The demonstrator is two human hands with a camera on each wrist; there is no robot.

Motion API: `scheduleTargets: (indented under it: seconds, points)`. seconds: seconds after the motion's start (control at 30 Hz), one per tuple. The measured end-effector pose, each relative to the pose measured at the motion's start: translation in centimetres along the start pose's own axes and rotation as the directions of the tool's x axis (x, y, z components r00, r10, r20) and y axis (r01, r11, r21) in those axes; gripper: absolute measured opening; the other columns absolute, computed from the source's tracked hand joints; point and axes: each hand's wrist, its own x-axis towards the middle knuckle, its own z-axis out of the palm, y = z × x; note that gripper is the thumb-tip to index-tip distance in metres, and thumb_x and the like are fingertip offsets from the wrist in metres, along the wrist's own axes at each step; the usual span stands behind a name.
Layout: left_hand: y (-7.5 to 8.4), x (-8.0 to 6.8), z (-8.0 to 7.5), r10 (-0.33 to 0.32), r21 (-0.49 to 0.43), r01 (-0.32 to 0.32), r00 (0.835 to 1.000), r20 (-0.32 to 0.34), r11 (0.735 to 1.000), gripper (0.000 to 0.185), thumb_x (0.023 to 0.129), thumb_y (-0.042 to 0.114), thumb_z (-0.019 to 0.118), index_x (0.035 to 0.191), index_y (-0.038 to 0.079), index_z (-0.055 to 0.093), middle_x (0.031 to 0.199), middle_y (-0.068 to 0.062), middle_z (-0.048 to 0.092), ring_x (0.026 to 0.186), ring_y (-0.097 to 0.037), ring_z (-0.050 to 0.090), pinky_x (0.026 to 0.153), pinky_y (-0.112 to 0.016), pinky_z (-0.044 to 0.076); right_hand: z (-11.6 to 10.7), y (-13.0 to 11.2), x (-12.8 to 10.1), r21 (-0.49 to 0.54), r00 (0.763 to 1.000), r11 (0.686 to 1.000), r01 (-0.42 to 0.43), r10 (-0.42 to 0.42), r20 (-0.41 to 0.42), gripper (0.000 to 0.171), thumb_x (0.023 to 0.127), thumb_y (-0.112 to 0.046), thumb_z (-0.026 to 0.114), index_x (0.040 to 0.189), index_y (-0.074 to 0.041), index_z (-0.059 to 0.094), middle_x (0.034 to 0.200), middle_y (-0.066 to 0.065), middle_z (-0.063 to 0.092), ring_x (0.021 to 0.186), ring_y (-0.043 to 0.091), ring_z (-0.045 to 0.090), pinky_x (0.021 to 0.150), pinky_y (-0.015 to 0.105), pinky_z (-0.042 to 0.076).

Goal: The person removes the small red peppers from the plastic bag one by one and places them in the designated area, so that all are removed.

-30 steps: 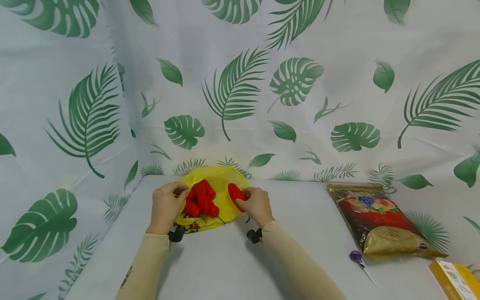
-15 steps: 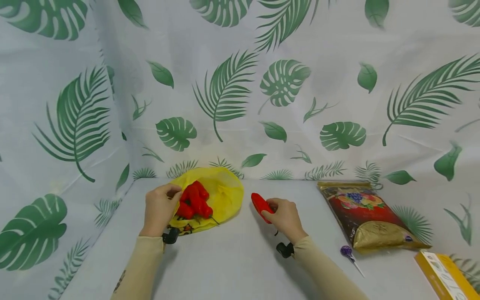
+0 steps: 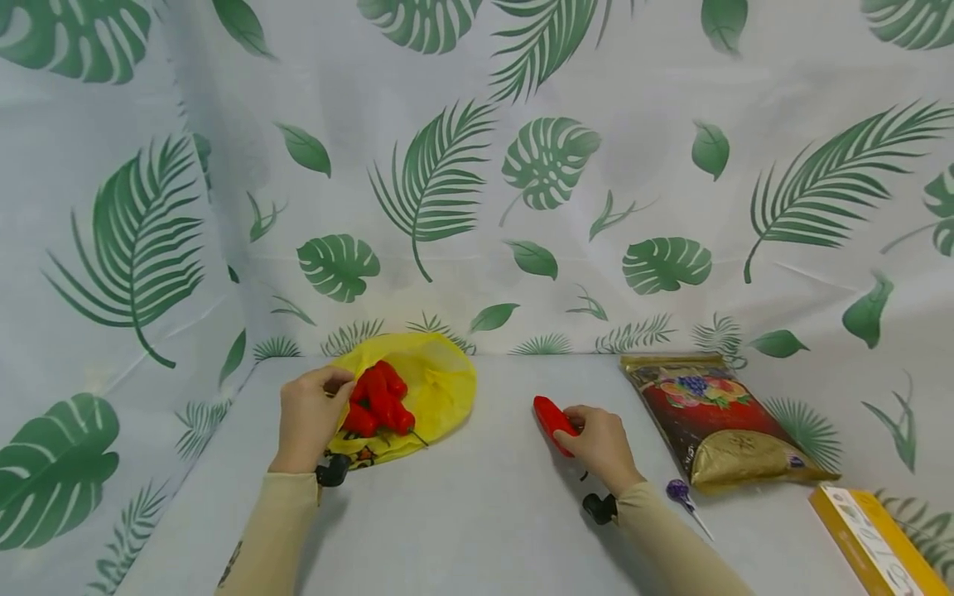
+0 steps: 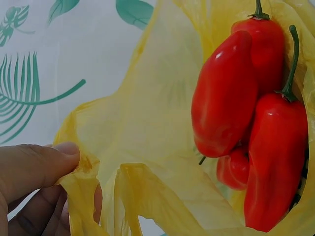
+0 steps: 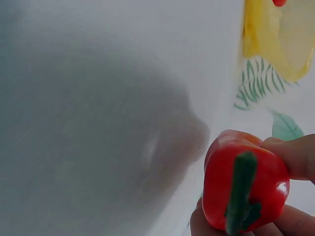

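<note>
Red peppers number five in all as far as the views show: four bunched in the yellow bag [image 3: 436, 389] and one single pepper [image 3: 553, 415] out on the table [image 3: 462, 513]. From the left wrist view the bagged peppers [image 4: 251, 123] show as three large ones and a smaller one tucked between them, with green stems. One bag, two hands, one snack pouch [image 3: 719, 418], one purple-topped lollipop [image 3: 681, 495] and one yellow box [image 3: 872, 546] make up the rest. Against the earlier frames, the right hand [image 3: 599, 447] has carried the single pepper out of the bag and off toward 3 o'clock, so it now sits well apart from the bag, roughly midway between bag and pouch; the left hand [image 3: 309, 418] has stayed at the bag's edge. The left hand pinches the yellow plastic rim between thumb and fingers, with the bagged peppers just beside it at 3 o'clock. The right hand is closed around the single pepper, which juts from the fingers toward 11 o'clock; the right wrist view shows its stem end [image 5: 241, 196] facing the camera, held between fingertips and thumb.
</note>
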Motion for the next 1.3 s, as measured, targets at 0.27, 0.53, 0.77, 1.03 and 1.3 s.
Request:
scheduleTargets:
  seconds: [0.27, 0.53, 0.77, 1.03, 1.3]
  points:
    - [0.1, 0.0, 0.1, 0.017, 0.012, -0.017, 1.000, -0.018, 1.000, 0.005, 0.089, 0.003, 0.080, 0.094, 0.002, 0.081, 0.086, -0.014, 0.079, 0.076, -0.027, 0.073, 0.070, -0.047, 0.063, -1.2, 2.2, -0.9, -0.033, 0.999, 0.999, -0.034, 0.034, 0.014, 0.044, 0.088, -0.017, 0.081, 0.125, 0.004, 0.071, 0.114, 0.023, 0.076, 0.097, 0.030, 0.071, 0.085, 0.048, 0.064]
    - [0.2, 0.0, 0.1, 0.012, 0.020, -0.012, 1.000, -0.001, 1.000, 0.007, 0.090, 0.005, 0.080, 0.096, 0.002, 0.081, 0.087, -0.015, 0.079, 0.077, -0.028, 0.074, 0.072, -0.048, 0.064, -2.4, 4.1, -1.8, -0.054, 0.998, 0.997, -0.060, 0.061, 0.015, 0.045, 0.089, -0.019, 0.080, 0.126, 0.004, 0.070, 0.113, 0.023, 0.076, 0.096, 0.029, 0.071, 0.079, 0.044, 0.065]
    - [0.1, 0.0, 0.2, 0.037, 0.006, -0.037, 0.999, -0.017, 0.999, 0.006, 0.089, 0.003, 0.081, 0.094, 0.001, 0.081, 0.086, -0.015, 0.079, 0.075, -0.029, 0.074, 0.071, -0.048, 0.064, -2.8, 4.3, -2.1, -0.065, 0.997, 0.995, -0.080, 0.081, 0.018, 0.046, 0.089, -0.019, 0.079, 0.127, 0.006, 0.069, 0.112, 0.025, 0.076, 0.093, 0.029, 0.070, 0.077, 0.043, 0.064]
    - [-0.2, -0.1, -0.1, 0.011, 0.021, -0.010, 1.000, -0.015, 1.000, 0.006, 0.089, 0.005, 0.081, 0.094, 0.002, 0.081, 0.086, -0.014, 0.079, 0.075, -0.028, 0.074, 0.071, -0.047, 0.064, -2.9, 4.2, -2.0, -0.094, 0.996, 0.992, -0.084, 0.086, 0.016, 0.054, 0.091, -0.021, 0.078, 0.133, 0.009, 0.064, 0.122, 0.029, 0.073, 0.106, 0.038, 0.070, 0.093, 0.056, 0.060]
    - [-0.5, -0.1, -0.2, 0.026, 0.004, -0.026, 0.999, -0.019, 1.000, 0.007, 0.089, 0.006, 0.082, 0.094, 0.001, 0.081, 0.086, -0.014, 0.079, 0.076, -0.028, 0.074, 0.072, -0.047, 0.064, -3.0, 3.5, -1.7, -0.080, 0.998, 0.995, -0.061, 0.060, -0.008, 0.058, 0.093, -0.023, 0.076, 0.139, 0.008, 0.060, 0.129, 0.030, 0.069, 0.117, 0.045, 0.067, 0.099, 0.059, 0.057]
